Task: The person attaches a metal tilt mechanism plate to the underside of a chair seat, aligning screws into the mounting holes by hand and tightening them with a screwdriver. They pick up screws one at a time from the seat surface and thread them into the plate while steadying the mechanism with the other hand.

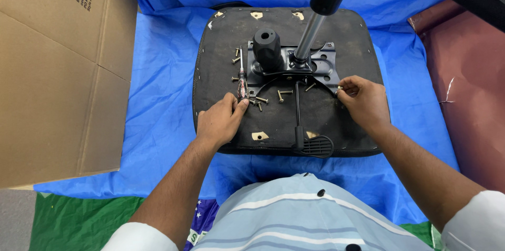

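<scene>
An upturned black chair seat (336, 125) lies on a blue sheet, with a black metal mechanism plate (315, 64) on it and a gas cylinder (310, 35) rising from the plate. My left hand (218, 122) rests on the seat's left side, fingertips on the handle end of a screwdriver (241, 80) that lies there. My right hand (363, 98) pinches a small bolt (340, 88) at the plate's right corner. Several loose bolts (284, 93) lie scattered on the seat near the plate.
A large cardboard box (58, 72) stands at the left. The blue plastic sheet (163, 72) covers the floor, with a green sheet (79, 222) nearer me. A maroon surface (468, 88) is at the right. A black lever handle (314, 146) sticks out at the seat's near edge.
</scene>
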